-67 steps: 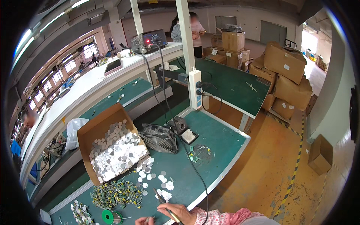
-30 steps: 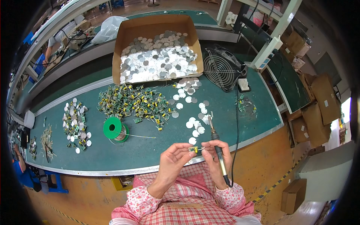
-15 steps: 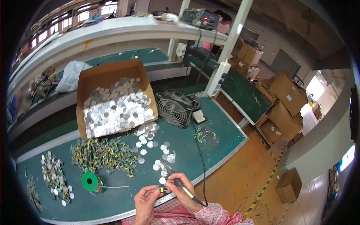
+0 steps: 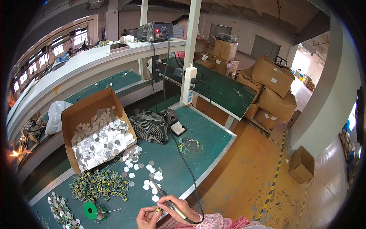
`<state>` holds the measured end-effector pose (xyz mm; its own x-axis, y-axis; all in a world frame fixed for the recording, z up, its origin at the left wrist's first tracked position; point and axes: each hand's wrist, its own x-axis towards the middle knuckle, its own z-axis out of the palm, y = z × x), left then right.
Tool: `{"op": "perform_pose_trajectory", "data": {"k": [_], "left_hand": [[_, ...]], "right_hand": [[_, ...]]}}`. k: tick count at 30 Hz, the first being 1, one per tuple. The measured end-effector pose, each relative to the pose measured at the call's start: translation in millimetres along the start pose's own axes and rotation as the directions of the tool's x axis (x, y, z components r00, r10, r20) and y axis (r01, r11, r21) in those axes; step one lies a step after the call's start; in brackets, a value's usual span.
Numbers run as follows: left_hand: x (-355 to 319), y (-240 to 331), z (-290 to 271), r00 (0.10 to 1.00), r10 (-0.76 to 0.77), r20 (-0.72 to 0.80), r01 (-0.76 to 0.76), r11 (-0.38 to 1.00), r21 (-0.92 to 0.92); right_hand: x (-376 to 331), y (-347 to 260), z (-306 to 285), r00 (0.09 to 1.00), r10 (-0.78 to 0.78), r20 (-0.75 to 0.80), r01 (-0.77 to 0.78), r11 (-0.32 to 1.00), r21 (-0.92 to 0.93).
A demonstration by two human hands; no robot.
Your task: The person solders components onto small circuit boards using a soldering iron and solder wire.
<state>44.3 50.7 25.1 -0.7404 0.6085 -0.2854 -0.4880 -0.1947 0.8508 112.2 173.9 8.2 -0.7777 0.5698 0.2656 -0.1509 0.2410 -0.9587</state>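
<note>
My right hand (image 4: 177, 207) is closed around a soldering iron (image 4: 160, 190), its tip pointing up and away over the bench. Beside it, at the near bench edge, my left hand (image 4: 148, 218) pinches a small yellow-and-green component (image 4: 158, 210) between thumb and fingers. Several loose silvery discs (image 4: 146, 187) lie just beyond the iron's tip. To the left stands a green spool of solder wire (image 4: 90, 210), a free end of wire stretching toward my hands. A heap of yellow-and-green components (image 4: 100, 186) lies behind the spool.
A cardboard box (image 4: 69, 139) full of silvery discs sits tilted at the back left. Next to it are a black fan (image 4: 149, 131) and a sponge tray (image 4: 178, 129). The iron's cord (image 4: 190, 171) crosses the bench's right side. More discs and components (image 4: 61, 210) lie far left.
My view has swung up and to the right, so the bench sits lower and further left in the picture. Both hands keep their holds and remain close together.
</note>
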Motion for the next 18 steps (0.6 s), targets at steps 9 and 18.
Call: {"op": "perform_pose_trajectory", "data": {"k": [9, 18], "left_hand": [[4.1, -0.8, -14.4, 0.993, -0.051, 0.105, 0.035, 0.989, 0.145], [-1.4, 5.2, -28.8, 0.996, 0.008, -0.094, -0.006, 1.0, 0.023]], "right_hand": [[-7.4, -3.3, -1.2, 0.959, 0.264, 0.102, -0.282, 0.859, 0.428], [26.4, -12.0, -15.9, 0.984, 0.139, -0.107, -0.145, 0.988, -0.056]]}}
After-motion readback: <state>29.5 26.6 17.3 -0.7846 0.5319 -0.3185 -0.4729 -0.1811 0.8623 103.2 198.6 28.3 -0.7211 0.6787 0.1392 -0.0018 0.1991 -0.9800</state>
